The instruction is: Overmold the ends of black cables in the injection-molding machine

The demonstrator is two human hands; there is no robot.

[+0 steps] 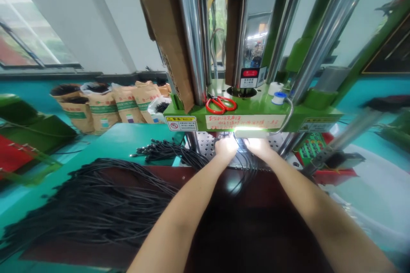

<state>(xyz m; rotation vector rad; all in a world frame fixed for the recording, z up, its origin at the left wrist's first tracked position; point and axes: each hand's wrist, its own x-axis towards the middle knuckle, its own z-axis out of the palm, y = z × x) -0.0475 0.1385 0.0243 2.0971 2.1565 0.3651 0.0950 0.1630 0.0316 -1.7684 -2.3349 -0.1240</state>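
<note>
Two bare hands reach in together under the green steel platen [256, 113] of the upright moulding press, where a bright lamp washes them out. Our left hand [226, 147] and our right hand [259, 146] sit close side by side on the perforated metal bed [206, 145], each over the thin black cables [246, 166] that loop back from there toward us; we cannot tell whether the fingers pinch the cable ends or only press on them, the glare hides that. We judge the hands are held low and near each other because the gap under the platen is narrow. A large heap of loose black cables [96, 204] lies to our left on the teal table [128, 136], within easy reach. Red-handled scissors [221, 104] rest on the platen, out of the hands' way.
</note>
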